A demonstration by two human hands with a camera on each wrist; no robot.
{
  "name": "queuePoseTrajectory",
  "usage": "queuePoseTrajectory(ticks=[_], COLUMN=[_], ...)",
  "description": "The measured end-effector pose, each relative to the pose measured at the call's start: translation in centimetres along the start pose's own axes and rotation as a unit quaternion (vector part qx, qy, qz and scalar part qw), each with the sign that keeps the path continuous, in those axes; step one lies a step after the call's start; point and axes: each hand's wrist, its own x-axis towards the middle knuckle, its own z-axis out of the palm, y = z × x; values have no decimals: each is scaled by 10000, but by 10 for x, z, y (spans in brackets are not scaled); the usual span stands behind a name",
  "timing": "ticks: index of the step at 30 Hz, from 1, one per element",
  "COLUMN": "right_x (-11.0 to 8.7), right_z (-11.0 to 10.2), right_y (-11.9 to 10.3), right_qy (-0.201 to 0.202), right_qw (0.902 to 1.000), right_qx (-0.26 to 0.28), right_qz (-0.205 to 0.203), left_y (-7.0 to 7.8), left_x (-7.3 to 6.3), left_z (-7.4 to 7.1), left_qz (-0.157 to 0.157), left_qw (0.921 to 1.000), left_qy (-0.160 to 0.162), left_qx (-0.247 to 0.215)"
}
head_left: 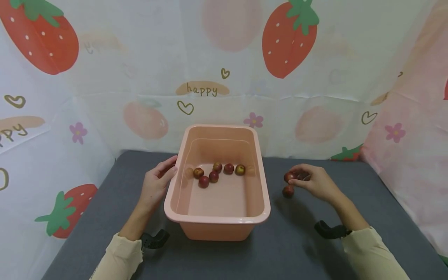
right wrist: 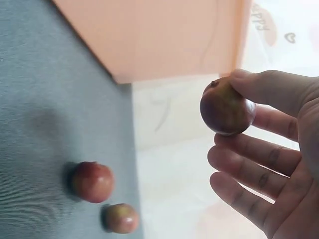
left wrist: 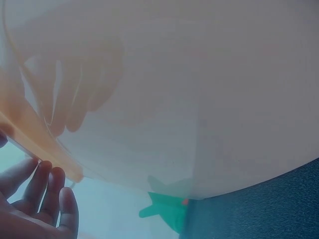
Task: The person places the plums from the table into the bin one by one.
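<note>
My right hand [head_left: 316,182] pinches a dark red plum [right wrist: 227,107] between thumb and fingers, raised above the table to the right of the tub. Another plum [head_left: 288,191] shows just below it in the head view. In the right wrist view, two plums lie on the table, a larger one [right wrist: 93,181] and a smaller one [right wrist: 121,218]. A pink plastic tub [head_left: 220,220] has several red and greenish plums [head_left: 214,176] on its floor. My left hand [head_left: 156,186] touches the tub's left rim with loosely bent fingers; its exact contact is partly hidden.
Dark grey cloth covers the table [head_left: 115,217]. A white curtain [head_left: 224,109] printed with strawberries and hearts hangs behind the tub and along both sides. Each wrist carries a black strap mount, such as the right one [head_left: 330,230].
</note>
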Motion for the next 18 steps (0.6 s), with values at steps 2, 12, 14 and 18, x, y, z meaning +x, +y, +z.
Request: queuePoseTrajectory(ticks=[2,12,14,18], right_x=[3,25,33,47], right_z=[-5,-35,-41,-50], right_y=[-3,-26,-30,-39], right_qy=[21,18,44,34], right_qw=[10000,9998,9996,9992], right_qx=[-19,-172,-244,-207], right_qz=[17,-44,-135,-328], left_y=[0,0,0,1], left_x=[0,1,1,1], left_z=[0,-1,-1,-1], left_qz=[13,-2,-26,-55], left_qw=[10000,10000,10000,9999], left_qy=[5,-34,-31,-53], left_qx=[4,57,69,71])
